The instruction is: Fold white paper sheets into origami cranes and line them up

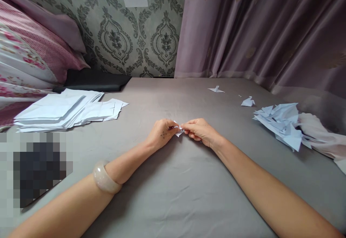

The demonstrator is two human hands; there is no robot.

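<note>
A small piece of folded white paper (pixel 178 133) is pinched between my two hands, just above the grey sheet (pixel 175 194). My left hand (pixel 161 133), with a pale bangle (pixel 104 178) up the forearm, grips its left side between thumb and fingers. On the opposite side my right hand (pixel 201 131) pinches the paper with thumb and forefinger, the other fingers curled. Much of the paper's shape is hidden by the fingertips. Further back on the right lie two small folded paper figures: a bird-like one (pixel 248 101) and a flatter pointed one (pixel 216 89).
Stacked white paper sheets (pixel 51 108) lie at the left, with torn pieces (pixel 105 110) beside them. Behind sits a black flat item (pixel 97 80). A crumpled paper heap (pixel 283 122) and pale cloth (pixel 321 133) are at the right. A blurred dark object (pixel 40 173) lies near left. Curtains (pixel 229 25) hang behind.
</note>
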